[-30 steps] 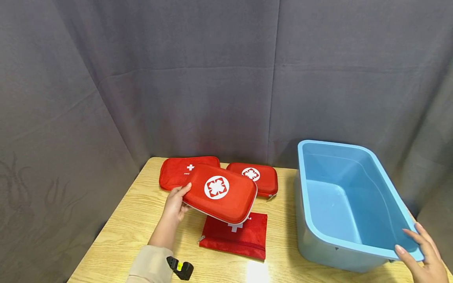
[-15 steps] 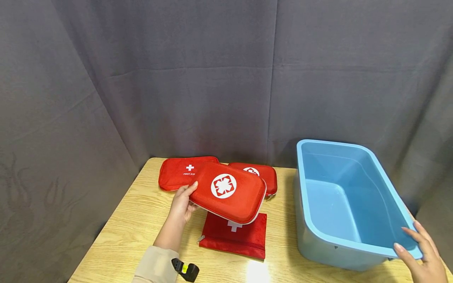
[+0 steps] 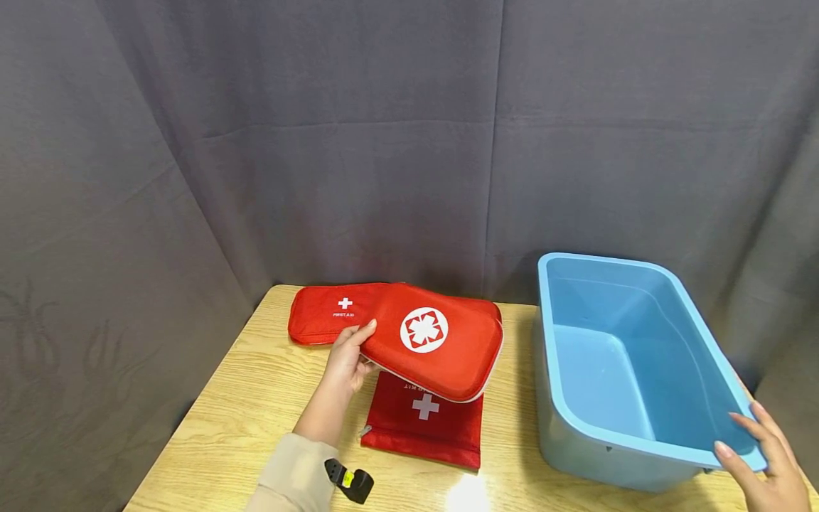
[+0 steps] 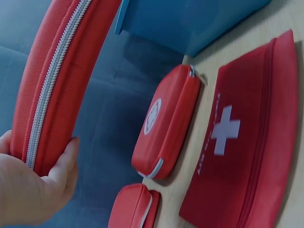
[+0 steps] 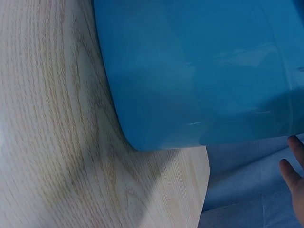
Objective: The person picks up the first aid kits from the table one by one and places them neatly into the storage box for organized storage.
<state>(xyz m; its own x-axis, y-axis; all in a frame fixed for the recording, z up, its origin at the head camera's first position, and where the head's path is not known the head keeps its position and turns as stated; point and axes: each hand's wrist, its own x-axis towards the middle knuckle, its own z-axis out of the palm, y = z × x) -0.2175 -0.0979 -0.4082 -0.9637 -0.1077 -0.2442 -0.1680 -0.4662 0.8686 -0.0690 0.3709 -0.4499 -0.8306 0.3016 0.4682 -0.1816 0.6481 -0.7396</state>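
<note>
My left hand [image 3: 348, 358] grips the left end of a red hard-shell first aid case [image 3: 390, 320], its thumb on top. The zipped edge of this case faces the left wrist view, and the case is raised off the table, slightly tilted. Beneath it lies a flat red first aid pouch [image 3: 425, 437] with a white cross. Behind are another red pouch [image 3: 313, 313] and a smaller red case [image 4: 166, 121], mostly hidden in the head view. My right hand [image 3: 777, 462] rests on the near right corner of a blue plastic bin [image 3: 640, 449], fingers spread and fairly straight.
The bin stands on the right side of the wooden table [image 3: 211, 427], and its inside floor shows bare. Grey curtain [image 3: 358, 178] hangs behind the table and along both sides.
The left hand has carried the red case to the right, so it covers more of the smaller case behind and less of the back left pouch. The right hand has stayed at the bin's corner.
</note>
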